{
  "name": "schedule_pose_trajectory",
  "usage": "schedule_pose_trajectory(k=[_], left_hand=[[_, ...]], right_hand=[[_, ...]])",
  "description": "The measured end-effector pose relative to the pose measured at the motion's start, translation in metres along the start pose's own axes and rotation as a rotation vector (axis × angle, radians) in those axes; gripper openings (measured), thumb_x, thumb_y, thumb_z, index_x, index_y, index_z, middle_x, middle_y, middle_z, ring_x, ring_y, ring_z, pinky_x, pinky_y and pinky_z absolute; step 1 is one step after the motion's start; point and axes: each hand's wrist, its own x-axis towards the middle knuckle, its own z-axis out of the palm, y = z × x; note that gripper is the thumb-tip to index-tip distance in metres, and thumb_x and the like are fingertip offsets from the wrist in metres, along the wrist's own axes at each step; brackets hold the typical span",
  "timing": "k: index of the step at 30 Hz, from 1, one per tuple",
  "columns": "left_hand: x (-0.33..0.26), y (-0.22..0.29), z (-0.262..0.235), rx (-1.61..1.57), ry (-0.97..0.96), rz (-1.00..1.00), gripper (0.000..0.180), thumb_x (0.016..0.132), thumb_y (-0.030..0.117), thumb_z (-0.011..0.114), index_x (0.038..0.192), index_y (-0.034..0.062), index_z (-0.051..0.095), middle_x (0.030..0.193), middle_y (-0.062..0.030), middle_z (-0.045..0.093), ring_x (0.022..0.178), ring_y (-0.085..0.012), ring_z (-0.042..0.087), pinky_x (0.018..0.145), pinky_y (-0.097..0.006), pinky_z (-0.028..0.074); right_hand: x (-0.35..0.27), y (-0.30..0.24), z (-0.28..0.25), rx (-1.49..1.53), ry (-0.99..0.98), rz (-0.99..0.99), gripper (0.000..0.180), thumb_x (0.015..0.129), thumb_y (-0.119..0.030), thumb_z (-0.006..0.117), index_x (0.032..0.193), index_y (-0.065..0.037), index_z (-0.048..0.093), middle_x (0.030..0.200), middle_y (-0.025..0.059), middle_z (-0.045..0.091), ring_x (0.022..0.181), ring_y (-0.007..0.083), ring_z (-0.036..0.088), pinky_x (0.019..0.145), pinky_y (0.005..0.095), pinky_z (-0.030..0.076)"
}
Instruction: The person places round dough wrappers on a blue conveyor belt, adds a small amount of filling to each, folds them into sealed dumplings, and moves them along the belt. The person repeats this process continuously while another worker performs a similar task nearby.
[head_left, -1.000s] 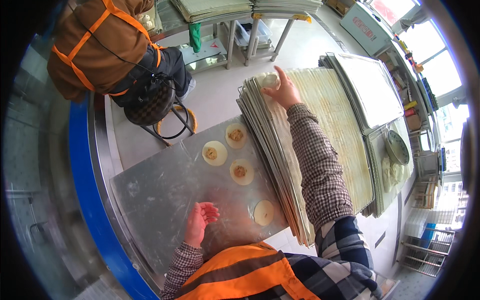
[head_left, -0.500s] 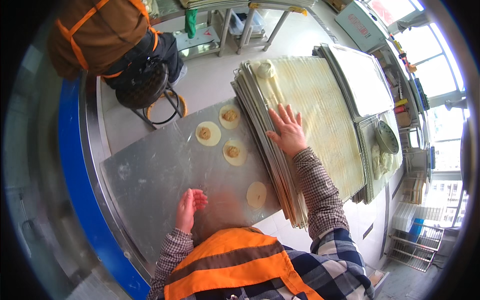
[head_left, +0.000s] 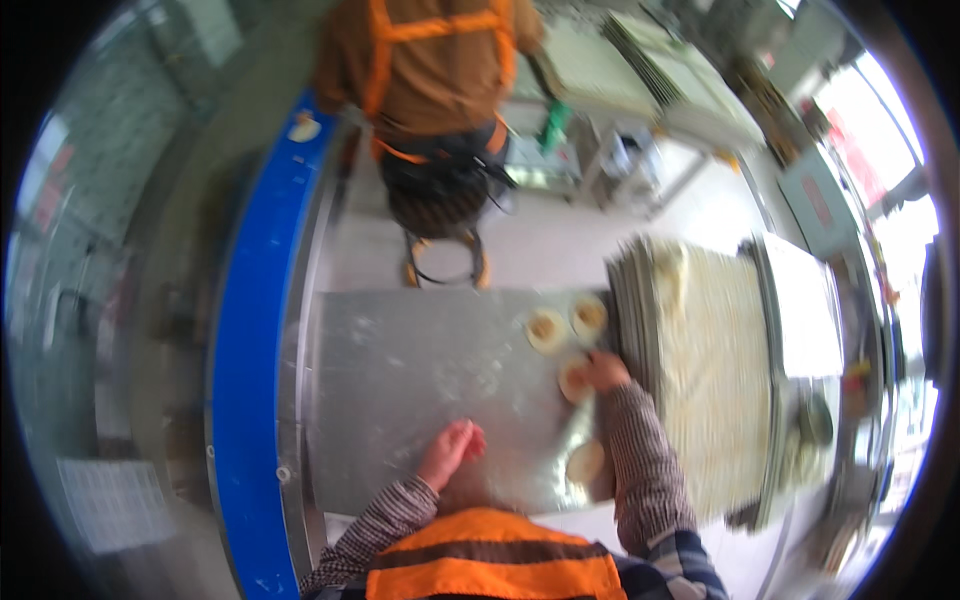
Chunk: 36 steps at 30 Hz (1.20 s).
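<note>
Three pale round dough wrappers with brownish filling lie on the metal table's right side: a left one, a far right one and a nearer one. My right hand is at the right edge of the nearer one, fingertips overlapping it. Blur hides whether they grip it. Closer to me, another dough round lies flat; I cannot make out filling on it. My left hand hovers over the table, loosely curled and apart from the dough, with nothing visible in it.
The metal table has floury smudges. A stack of trays with pale cloth rises along its right side. To the left runs a blue belt bearing a pale round piece. Ahead, a co-worker sits on a stool.
My right hand has left the cloth-covered trays and come down to the nearer filled wrapper. My left hand still hovers over the table. The view has swung left, showing more of the blue belt.
</note>
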Motion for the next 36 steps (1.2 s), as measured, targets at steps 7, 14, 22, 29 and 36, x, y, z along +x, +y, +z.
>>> schedule_pose_trajectory(k=[7, 14, 22, 29, 36], left_hand=[[-0.012, -0.001, -0.046, -0.043, -0.035, -0.011, 0.039, 0.099, 0.039, 0.039, 0.098, 0.0047, 0.059, 0.084, -0.0045, 0.063, 0.074, -0.0118, 0.061, 0.066, -0.026, 0.050], [0.006, 0.036, -0.159, -0.046, 0.226, 0.114, 0.032, 0.097, 0.036, 0.046, 0.093, 0.0064, 0.059, 0.079, -0.0044, 0.063, 0.066, -0.0115, 0.060, 0.058, -0.025, 0.049], [0.154, 0.200, -0.400, 0.239, 0.857, 0.341, 0.040, 0.087, 0.035, 0.060, 0.107, 0.0005, 0.056, 0.086, -0.0079, 0.064, 0.064, -0.0158, 0.061, 0.046, -0.028, 0.049], [0.245, 0.273, -0.454, 0.887, 1.033, 0.359, 0.052, 0.079, 0.041, 0.065, 0.112, 0.0003, 0.057, 0.104, -0.0226, 0.060, 0.095, -0.0360, 0.060, 0.080, -0.043, 0.051], [0.233, 0.264, -0.469, 0.960, 0.900, 0.368, 0.038, 0.077, 0.031, 0.070, 0.101, 0.0019, 0.060, 0.101, -0.0168, 0.063, 0.092, -0.0316, 0.062, 0.078, -0.040, 0.052]], right_hand=[[0.003, 0.016, 0.016, -0.154, 0.056, 0.217, 0.062, 0.057, -0.040, 0.081, 0.102, 0.000, 0.065, 0.094, 0.0151, 0.068, 0.090, 0.0246, 0.065, 0.078, 0.0341, 0.051], [0.009, 0.034, 0.040, 0.237, 0.103, 0.350, 0.074, 0.058, -0.036, 0.081, 0.117, 0.000, 0.055, 0.114, 0.0179, 0.061, 0.099, 0.0246, 0.062, 0.085, 0.0333, 0.049], [-0.091, -0.001, 0.097, 0.278, 0.700, -0.034, 0.027, 0.078, -0.015, 0.069, 0.101, -0.002, 0.064, 0.087, 0.0086, 0.067, 0.077, 0.0160, 0.063, 0.074, 0.0298, 0.051], [-0.227, -0.036, 0.199, 0.068, 0.644, 0.320, 0.017, 0.073, -0.011, 0.068, 0.086, -0.001, 0.067, 0.075, 0.0120, 0.067, 0.068, 0.0237, 0.065, 0.067, 0.0329, 0.052], [-0.267, -0.069, 0.237, 0.179, 0.410, 0.539, 0.022, 0.073, -0.014, 0.067, 0.090, -0.001, 0.069, 0.079, 0.0136, 0.069, 0.073, 0.0239, 0.067, 0.071, 0.0325, 0.052]])
